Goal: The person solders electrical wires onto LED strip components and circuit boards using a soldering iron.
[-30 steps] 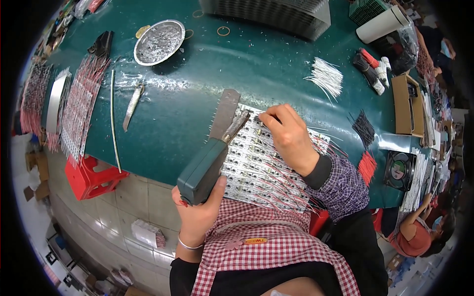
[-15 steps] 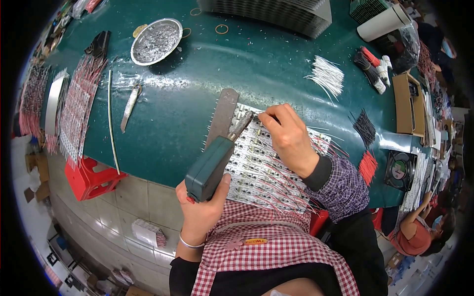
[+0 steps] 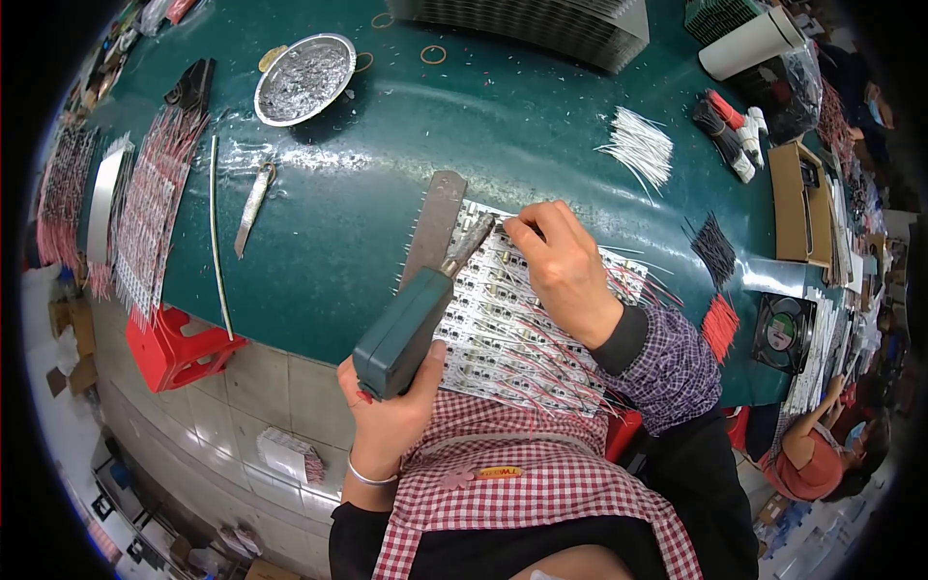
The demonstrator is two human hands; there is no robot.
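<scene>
My left hand [image 3: 394, 411] is wrapped around the dark green body of a soldering gun [image 3: 404, 333]. Its metal tip meets the top row of a white circuit board panel [image 3: 483, 290] at the table's near edge. Close beside that tip, my right hand [image 3: 561, 266] has thumb and forefinger pinched together over the panel; whatever they hold is too small to make out. Thin red and white wires [image 3: 551, 362] trail across the panel's lower and right parts. A flat grey metal strip [image 3: 435, 227] with small pins along its left side lies against the panel's left edge.
Loose white wires [image 3: 640, 150], black wires [image 3: 713, 253] and red wires [image 3: 720, 327] lie in bunches at right. A metal bowl [image 3: 307, 79] of silvery scraps stands far left, above a taped blade [image 3: 254, 211]. Wired panels [image 3: 159, 213] line the left. Another person [image 3: 822, 454] sits at far right.
The soldering gun's body and my left hand have shifted slightly left, while its tip stays near the same spot. My right hand has barely moved.
</scene>
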